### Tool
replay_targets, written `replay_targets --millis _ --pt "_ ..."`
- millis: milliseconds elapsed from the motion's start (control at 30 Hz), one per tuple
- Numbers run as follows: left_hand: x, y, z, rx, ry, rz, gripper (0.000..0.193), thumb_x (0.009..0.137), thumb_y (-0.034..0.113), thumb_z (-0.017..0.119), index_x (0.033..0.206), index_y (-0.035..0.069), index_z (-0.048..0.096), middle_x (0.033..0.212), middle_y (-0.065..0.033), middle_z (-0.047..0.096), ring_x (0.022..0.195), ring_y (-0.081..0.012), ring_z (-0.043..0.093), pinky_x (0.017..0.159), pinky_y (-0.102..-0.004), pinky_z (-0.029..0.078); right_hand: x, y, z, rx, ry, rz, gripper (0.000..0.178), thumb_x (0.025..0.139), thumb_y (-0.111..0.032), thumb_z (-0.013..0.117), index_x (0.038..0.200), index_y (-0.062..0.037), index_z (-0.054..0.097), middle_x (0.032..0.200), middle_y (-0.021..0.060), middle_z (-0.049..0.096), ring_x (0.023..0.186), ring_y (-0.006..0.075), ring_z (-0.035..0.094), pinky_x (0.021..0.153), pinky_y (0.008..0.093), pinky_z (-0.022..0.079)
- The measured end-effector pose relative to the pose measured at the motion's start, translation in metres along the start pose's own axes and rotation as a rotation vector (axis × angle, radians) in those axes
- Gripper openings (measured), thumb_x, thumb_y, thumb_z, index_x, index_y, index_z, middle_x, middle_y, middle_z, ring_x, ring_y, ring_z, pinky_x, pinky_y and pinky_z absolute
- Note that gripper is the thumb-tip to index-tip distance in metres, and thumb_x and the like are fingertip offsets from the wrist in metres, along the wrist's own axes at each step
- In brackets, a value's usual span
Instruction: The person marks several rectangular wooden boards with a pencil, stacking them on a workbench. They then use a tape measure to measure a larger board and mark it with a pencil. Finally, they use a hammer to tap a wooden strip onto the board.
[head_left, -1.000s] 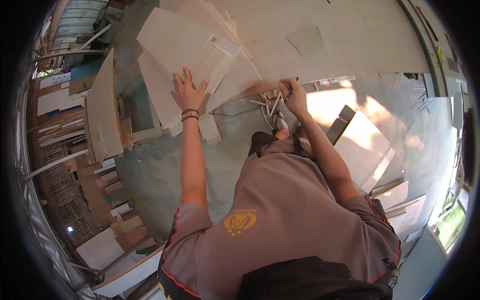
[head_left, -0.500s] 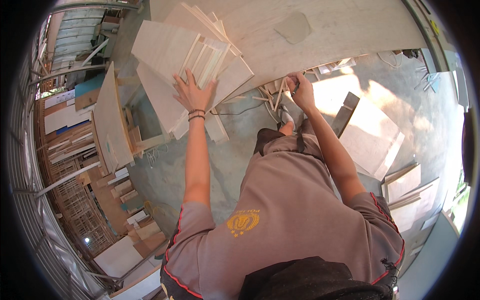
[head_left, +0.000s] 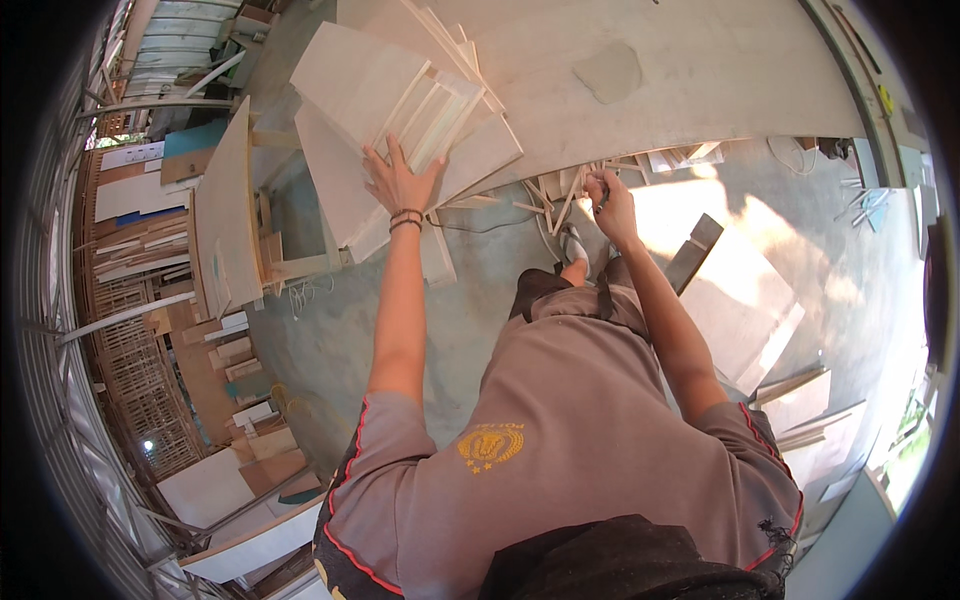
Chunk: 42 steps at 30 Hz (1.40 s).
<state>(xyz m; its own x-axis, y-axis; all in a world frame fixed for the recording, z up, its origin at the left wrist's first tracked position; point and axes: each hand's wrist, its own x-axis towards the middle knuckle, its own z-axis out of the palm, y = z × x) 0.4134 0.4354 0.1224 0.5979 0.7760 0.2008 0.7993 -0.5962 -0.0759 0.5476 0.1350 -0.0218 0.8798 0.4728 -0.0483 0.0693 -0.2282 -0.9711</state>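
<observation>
My left hand (head_left: 402,182) lies with spread fingers on the near edge of a plywood panel (head_left: 350,72), touching the ends of several pale wooden strips (head_left: 432,112) on top of it. Under these, more plywood sheets (head_left: 490,150) are stacked askew on the large wooden tabletop (head_left: 700,70). To the right, my right hand (head_left: 615,212) is raised near the table's front edge with its fingers closed. A slim dark thing (head_left: 601,205), perhaps a pen or pencil, pokes out of it; most of it is hidden by the fingers.
Thin wood offcuts (head_left: 545,200) and a cable (head_left: 480,229) lie past my feet, below the table edge. A pale panel (head_left: 745,310) lies on the floor at right, near stacked boards (head_left: 800,400). A tilted board (head_left: 225,215) and shelves of scrap wood (head_left: 145,240) stand at left.
The whole view has shifted a little, so the table and boards appear farther right. My left hand stays on the strips and panel; my right hand remains closed near the table edge.
</observation>
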Motion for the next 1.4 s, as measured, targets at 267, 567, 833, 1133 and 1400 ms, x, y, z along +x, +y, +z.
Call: replay_targets --millis 267,567,833,1133,1400 --pt "-0.011 -0.031 0.024 -0.102 0.102 0.126 0.105 0.076 0.059 0.078 0.158 0.018 0.027 0.163 -0.0263 0.013 0.149 -0.0424 0.021 0.117 -0.0556 0.028 -0.023 0.004 -0.045 0.015 0.023 0.085 0.032 0.104 -0.031 0.05 0.115 -0.0037 0.061 0.087 0.0165 0.073 0.077 0.0266 0.072 0.07 0.039 0.053" --pt "-0.019 -0.035 0.027 -0.067 0.169 0.15 0.103 0.074 0.06 0.078 0.154 0.012 0.035 0.156 -0.0289 0.026 0.145 -0.0441 0.028 0.114 -0.0569 0.03 -0.058 0.003 -0.139 -0.391 0.173 0.146 0.032 0.096 -0.035 0.066 0.104 -0.0053 0.075 0.091 0.0145 0.069 0.082 0.0239 0.066 0.076 0.0366 0.05" --pt "-0.015 -0.051 0.038 -0.266 0.239 0.2 0.109 0.071 0.064 0.08 0.155 0.013 0.032 0.158 -0.0258 0.024 0.143 -0.0436 0.033 0.111 -0.0544 0.038 -0.06 -0.043 -0.159 0.12 0.419 0.191 0.041 0.094 -0.025 0.068 0.125 0.0011 0.064 0.091 0.0116 0.07 0.083 0.0162 0.068 0.07 0.0309 0.056" --pt "-0.009 -0.078 0.047 -0.345 0.328 0.337 0.101 0.073 0.055 0.082 0.151 0.008 0.039 0.154 -0.0249 0.034 0.139 -0.0432 0.039 0.11 -0.0545 0.041 -0.057 -0.177 -0.132 0.157 0.409 -0.065 0.037 0.098 -0.015 0.066 0.132 -0.0016 0.06 0.096 0.0015 0.064 0.083 0.009 0.063 0.071 0.0237 0.052" --pt "0.001 -0.172 0.056 -0.285 0.267 0.372 0.097 0.074 0.047 0.082 0.153 0.011 0.037 0.155 -0.0229 0.034 0.141 -0.0399 0.038 0.116 -0.0564 0.03 -0.128 -0.316 -0.145 0.242 0.426 -0.876 0.041 0.089 0.001 0.062 0.13 -0.0039 0.055 0.1 0.0119 0.064 0.075 0.0212 0.058 0.062 0.0299 0.05"
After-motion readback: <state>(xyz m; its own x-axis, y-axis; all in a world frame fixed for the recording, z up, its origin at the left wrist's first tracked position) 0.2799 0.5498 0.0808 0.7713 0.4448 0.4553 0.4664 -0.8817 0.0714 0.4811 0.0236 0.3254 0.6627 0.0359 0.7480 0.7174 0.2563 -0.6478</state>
